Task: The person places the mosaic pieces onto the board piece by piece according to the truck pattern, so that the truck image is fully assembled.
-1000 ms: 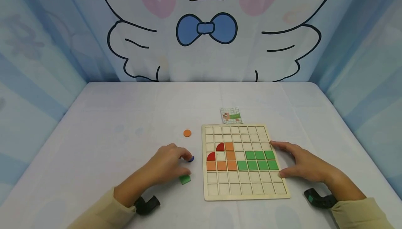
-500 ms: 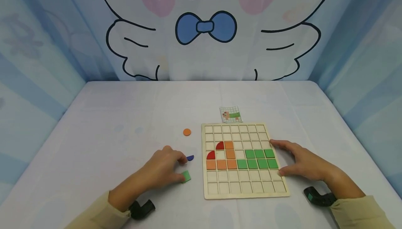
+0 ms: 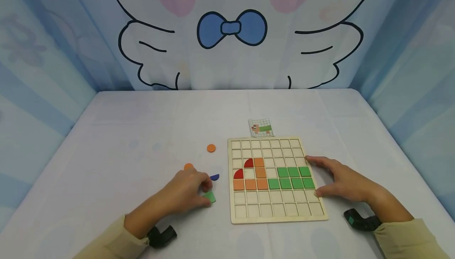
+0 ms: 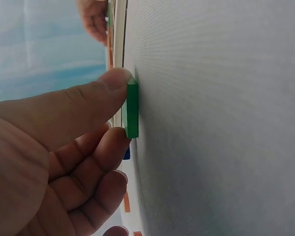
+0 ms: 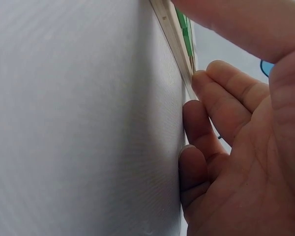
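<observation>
Head view, left to right. Left hand (image 3: 181, 192): thumb and finger narrowed, pinching a green square (image 3: 211, 197) by its edges, on or just above the white cloth (image 3: 142, 124), left of the board; so slight a grip might let it twist or slip. Orange disc (image 3: 188, 166): partly hidden behind the knuckles, which could nudge it. Blue half-disc (image 3: 215, 177): just beside the fingers, probably easiest to knock. Gridded board (image 3: 279, 220): coloured tiles (image 3: 285, 183) in its cells; a jolt might unseat them. Right hand (image 3: 352, 183): spread wide, thumb and fingertip at the board's right edge; uneven pressure could skew it.
</observation>
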A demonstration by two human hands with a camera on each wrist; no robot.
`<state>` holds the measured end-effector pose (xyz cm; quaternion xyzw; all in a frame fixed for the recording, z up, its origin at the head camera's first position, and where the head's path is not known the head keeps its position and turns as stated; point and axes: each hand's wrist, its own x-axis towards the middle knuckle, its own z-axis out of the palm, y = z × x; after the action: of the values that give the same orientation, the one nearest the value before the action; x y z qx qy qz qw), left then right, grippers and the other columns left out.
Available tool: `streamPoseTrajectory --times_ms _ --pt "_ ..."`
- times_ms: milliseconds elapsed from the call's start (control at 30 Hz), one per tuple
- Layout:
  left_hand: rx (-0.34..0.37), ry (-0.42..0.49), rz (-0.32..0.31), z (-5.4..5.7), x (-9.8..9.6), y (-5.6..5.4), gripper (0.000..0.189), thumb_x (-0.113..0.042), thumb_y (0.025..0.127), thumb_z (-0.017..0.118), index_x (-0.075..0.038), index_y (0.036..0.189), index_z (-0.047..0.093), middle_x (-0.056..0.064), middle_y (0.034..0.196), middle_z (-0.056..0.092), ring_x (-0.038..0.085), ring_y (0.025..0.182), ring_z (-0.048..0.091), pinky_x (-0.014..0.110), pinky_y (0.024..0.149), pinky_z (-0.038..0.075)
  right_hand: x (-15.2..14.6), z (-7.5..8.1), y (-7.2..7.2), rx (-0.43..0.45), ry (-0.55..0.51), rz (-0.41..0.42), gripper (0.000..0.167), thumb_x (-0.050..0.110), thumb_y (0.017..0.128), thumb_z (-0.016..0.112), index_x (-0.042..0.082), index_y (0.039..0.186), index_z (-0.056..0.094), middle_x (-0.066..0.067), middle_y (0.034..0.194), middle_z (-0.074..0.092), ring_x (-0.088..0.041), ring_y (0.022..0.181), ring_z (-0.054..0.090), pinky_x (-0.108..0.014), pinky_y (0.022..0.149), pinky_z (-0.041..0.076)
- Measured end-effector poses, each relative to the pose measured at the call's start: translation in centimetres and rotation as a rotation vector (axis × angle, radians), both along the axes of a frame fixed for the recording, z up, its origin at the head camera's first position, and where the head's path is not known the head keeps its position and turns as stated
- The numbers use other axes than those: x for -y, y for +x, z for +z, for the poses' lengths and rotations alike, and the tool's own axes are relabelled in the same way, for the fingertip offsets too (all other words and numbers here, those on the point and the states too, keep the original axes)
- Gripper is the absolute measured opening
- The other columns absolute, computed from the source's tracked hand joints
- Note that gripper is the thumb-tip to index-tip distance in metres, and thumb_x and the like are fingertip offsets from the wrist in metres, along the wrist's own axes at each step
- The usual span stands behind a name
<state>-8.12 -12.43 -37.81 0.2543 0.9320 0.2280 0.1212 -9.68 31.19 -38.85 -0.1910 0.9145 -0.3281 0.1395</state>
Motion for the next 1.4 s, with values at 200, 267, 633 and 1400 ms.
streamPoseTrajectory --times_ms 200,267,633,1400 --pt "0.024 0.003 0.007 0.0 -0.07 -0.08 0.027 -0.02 0.074 0.09 -0.015 0.09 0.07 -0.012 0.082 0.065 0.006 0.079 0.057 0.029 0.074 0.05 0.04 0.0 0.06 0.002 0.006 -0.006 0.091 0.039 0.078 0.085 0.005 0.15 0.041 -0.021 0.151 0.041 -0.043 0.14 0.032 -0.037 0.104 0.029" --pt "0.026 0.001 0.009 -0.06 -0.1 -0.11 0.026 -0.018 0.075 0.09 -0.014 0.092 0.071 -0.012 0.084 0.066 0.007 0.08 0.058 0.029 0.075 0.051 0.03 -0.04 0.06 0.003 0.004 -0.007 0.091 0.038 0.078 0.085 0.005 0.15 0.041 -0.021 0.151 0.041 -0.043 0.14 0.032 -0.032 0.104 0.028" --pt "0.032 0.018 0.013 -0.31 -0.1 -0.29 0.024 -0.014 0.078 0.086 -0.012 0.096 0.071 -0.012 0.086 0.066 0.009 0.085 0.056 0.031 0.078 0.051 -0.08 0.02 0.08 -0.003 -0.007 0.007 0.09 0.034 0.079 0.085 0.004 0.151 0.04 -0.022 0.151 0.04 -0.044 0.138 0.034 -0.039 0.104 0.03" --pt "-0.005 -0.009 -0.022 -0.24 -0.15 0.08 0.024 -0.012 0.078 0.085 -0.012 0.098 0.071 -0.011 0.087 0.064 0.011 0.085 0.053 0.032 0.078 0.048 0.02 -0.04 0.1 0.016 0.001 -0.011 0.092 0.039 0.078 0.085 0.006 0.151 0.04 -0.022 0.151 0.039 -0.044 0.14 0.031 -0.052 0.103 0.028"
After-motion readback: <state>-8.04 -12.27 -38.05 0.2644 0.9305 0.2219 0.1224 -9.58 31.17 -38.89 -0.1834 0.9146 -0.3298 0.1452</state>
